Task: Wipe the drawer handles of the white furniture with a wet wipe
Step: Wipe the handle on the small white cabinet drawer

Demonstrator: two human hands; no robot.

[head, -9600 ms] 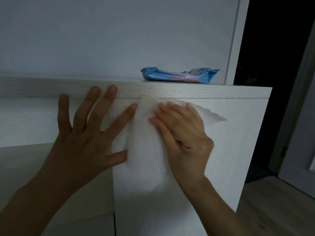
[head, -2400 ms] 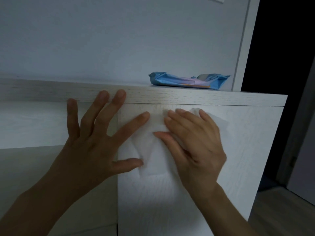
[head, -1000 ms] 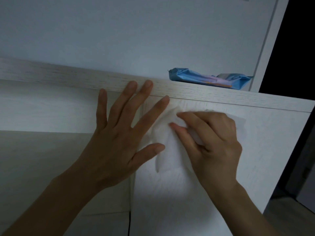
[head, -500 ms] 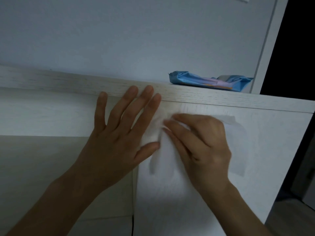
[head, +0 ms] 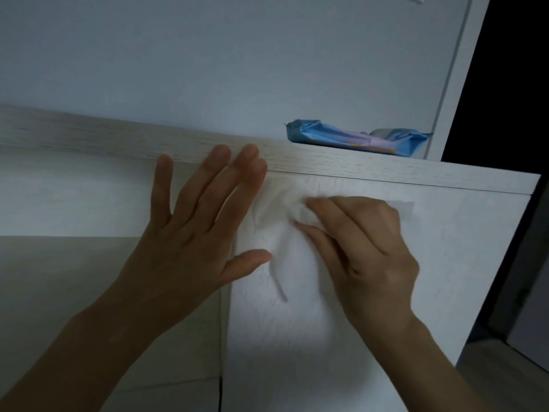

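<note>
Both forearms run off the bottom edge. The left hand (head: 190, 233) lies flat on the white cabinet (head: 445, 263), fingers spread, tips at its top edge. Just beside it the right hand (head: 365, 251) curls its fingers, bunching the wipe (head: 276, 221) against the front panel; the wipe's edges blur into the dim white. Farther back, a blue pack (head: 356, 139) lies on top.

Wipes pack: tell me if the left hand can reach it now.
Probably yes. The left hand lies open by the top edge of the furniture; the pack lies on top, to the right, with nothing between. The right hand, lower, holds the wipe.
</note>
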